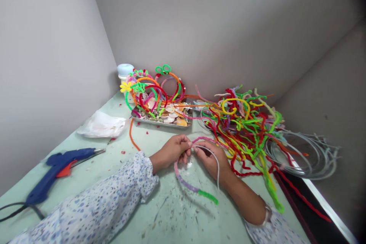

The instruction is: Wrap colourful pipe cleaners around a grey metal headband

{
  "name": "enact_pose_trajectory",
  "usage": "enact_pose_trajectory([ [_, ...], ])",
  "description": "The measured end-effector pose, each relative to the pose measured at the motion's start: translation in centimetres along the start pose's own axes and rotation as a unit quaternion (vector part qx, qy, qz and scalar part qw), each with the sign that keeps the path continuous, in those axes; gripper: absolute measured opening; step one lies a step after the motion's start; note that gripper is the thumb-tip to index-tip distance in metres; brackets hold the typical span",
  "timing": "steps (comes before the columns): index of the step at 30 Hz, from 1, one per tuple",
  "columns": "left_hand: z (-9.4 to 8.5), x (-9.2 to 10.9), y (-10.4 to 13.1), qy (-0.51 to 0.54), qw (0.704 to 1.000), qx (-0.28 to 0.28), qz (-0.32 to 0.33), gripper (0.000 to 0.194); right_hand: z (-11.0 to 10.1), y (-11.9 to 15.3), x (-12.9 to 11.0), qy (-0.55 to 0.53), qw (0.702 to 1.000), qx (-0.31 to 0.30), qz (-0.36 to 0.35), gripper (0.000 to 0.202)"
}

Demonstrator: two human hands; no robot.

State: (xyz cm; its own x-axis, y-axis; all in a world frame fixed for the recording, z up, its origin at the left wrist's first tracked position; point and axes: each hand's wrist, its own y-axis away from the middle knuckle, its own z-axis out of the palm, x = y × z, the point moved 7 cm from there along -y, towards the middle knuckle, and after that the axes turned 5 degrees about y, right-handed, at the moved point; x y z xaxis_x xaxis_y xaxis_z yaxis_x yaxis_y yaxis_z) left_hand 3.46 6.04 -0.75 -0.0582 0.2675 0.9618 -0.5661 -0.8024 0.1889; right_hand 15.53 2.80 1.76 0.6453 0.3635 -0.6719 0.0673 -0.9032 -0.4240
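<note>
A thin headband curves below my hands. Its wrapped arm shows green at the tip, then lilac and pink fuzzy pipe cleaner, while the other arm is bare grey-white. My left hand pinches the band near its top, fingers closed. A pink pipe cleaner runs from that pinch over to my right hand. That hand is closed too, thumb and fingers at the start of the bare arm, with the pink strand passing along its fingers. Exactly what lies under the right fingertips is partly hidden.
Finished colourful headbands stand over a metal tray of shells. At right lie tangled pipe cleaners and bare bands. A blue glue gun, a plastic bag and a capped bottle are on the left.
</note>
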Motion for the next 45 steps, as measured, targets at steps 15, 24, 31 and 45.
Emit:
enact_pose_trajectory([
  [15,0.4,0.4,0.3,0.042,0.997,-0.047,-0.045,0.024,-0.5,0.2,-1.0,0.026,0.997,0.004,-0.078,0.013],
  [24,0.5,0.8,0.6,0.042,0.995,-0.065,-0.057,0.021,-0.8,0.4,-1.8,0.037,0.993,0.009,-0.116,0.015],
  [31,0.4,0.5,0.4,0.073,0.994,-0.066,-0.046,0.022,-0.7,0.3,-2.0,0.050,0.992,0.014,-0.113,0.016],
  [45,-1.3,0.8,-0.4,0.173,0.982,0.054,0.043,0.025,-2.9,0.7,-1.5,0.032,0.990,0.135,-0.022,0.011],
])
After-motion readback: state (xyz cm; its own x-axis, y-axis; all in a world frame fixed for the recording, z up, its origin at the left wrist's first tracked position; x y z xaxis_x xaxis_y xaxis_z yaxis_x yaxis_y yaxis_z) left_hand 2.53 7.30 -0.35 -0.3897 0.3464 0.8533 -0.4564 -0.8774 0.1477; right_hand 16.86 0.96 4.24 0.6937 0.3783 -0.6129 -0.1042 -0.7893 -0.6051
